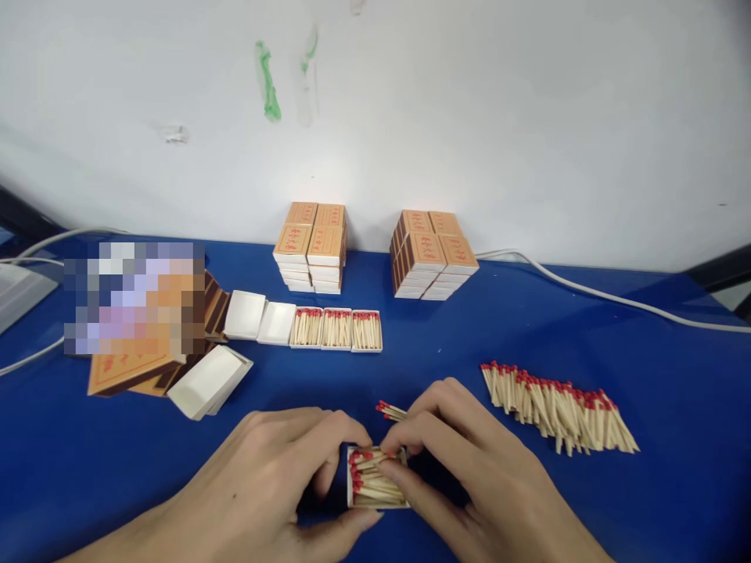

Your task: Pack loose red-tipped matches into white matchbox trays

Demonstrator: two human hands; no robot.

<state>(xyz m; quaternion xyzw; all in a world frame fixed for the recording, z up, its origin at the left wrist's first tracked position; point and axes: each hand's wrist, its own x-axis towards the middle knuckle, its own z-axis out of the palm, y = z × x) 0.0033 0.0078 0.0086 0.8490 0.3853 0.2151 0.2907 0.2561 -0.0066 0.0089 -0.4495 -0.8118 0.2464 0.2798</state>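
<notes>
A white matchbox tray (350, 500) partly filled with red-tipped matches (375, 491) lies in front of me on the blue table. My left hand (275, 473) steadies it, the index finger at its far edge and the thumb at its near edge. Over the tray's right side, my right hand (469, 461) is closed, pinching matches between thumb and fingers; how many is hidden. A few loose matches (390, 410) stick out just beyond my right fingers. Farther off, a row holds three filled trays (337, 330) and white trays without matches (277, 322).
A pile of loose matches (563, 407) lies at the right. Two blocks of stacked matchboxes (310, 246) (434, 254) stand against the white wall. At left are orange matchbox sleeves (132, 369), more white trays (205, 383) and a blurred-out patch. White cables (587, 293) run along the back.
</notes>
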